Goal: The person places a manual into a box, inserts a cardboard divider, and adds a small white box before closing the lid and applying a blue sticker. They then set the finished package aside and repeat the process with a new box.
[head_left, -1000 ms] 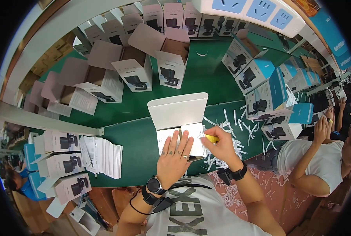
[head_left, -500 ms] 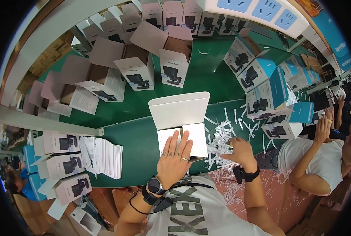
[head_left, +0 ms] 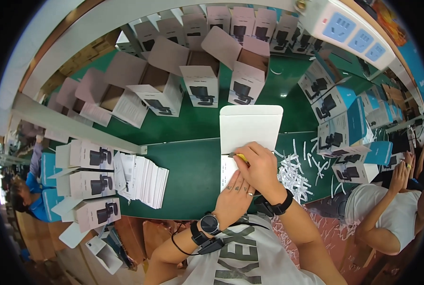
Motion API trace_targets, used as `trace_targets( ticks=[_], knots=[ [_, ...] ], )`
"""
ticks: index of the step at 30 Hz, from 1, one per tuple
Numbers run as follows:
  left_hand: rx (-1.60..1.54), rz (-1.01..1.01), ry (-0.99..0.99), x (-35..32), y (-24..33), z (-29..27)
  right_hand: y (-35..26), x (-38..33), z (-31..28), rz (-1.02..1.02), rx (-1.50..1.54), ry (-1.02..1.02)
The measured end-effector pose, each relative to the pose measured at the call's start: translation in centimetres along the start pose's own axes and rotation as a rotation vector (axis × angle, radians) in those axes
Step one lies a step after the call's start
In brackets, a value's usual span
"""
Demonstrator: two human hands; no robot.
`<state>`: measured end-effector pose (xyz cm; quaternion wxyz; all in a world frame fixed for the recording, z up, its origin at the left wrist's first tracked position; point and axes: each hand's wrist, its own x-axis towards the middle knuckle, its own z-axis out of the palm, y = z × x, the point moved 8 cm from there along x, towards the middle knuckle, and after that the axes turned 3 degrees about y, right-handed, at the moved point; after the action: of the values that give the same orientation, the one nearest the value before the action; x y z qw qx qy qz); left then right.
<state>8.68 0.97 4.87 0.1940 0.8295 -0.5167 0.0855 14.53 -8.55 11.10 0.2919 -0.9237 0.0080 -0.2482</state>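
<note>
A white folded box (head_left: pixel 250 126) lies open on the green table (head_left: pixel 193 166) in front of me. My left hand (head_left: pixel 234 194) presses flat on its near part, fingers spread. My right hand (head_left: pixel 260 167) sits over the box's middle and grips a small yellow tool (head_left: pixel 241 156) whose tip touches the cardboard. Both wrists carry watches.
White paper strips (head_left: pixel 297 173) are heaped just right of my hands. A stack of white leaflets (head_left: pixel 143 179) lies at left beside boxes with a dark device pictured (head_left: pixel 93 183). Open boxes (head_left: pixel 200 85) stand behind. Blue boxes (head_left: pixel 342 118) and another person (head_left: pixel 387 209) are at right.
My right hand went out to the strip pile on the right and has come back over the box with the yellow tool. The left hand stayed pressed on the box.
</note>
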Motion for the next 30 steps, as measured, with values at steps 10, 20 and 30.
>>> trace_targets(
  ticks=[10,20,30],
  knots=[
    [-0.052,-0.009,0.003,-0.9,-0.6,-0.5,-0.9,0.2,2.0,-0.076,0.171,-0.109],
    [-0.066,0.001,-0.031,-0.4,-1.5,-1.0,6.0,-3.7,-3.5,0.453,0.533,0.211],
    [0.113,-0.001,-0.147,-0.2,-1.9,-1.9,7.8,-1.0,-7.3,0.68,0.636,0.139]
  ],
)
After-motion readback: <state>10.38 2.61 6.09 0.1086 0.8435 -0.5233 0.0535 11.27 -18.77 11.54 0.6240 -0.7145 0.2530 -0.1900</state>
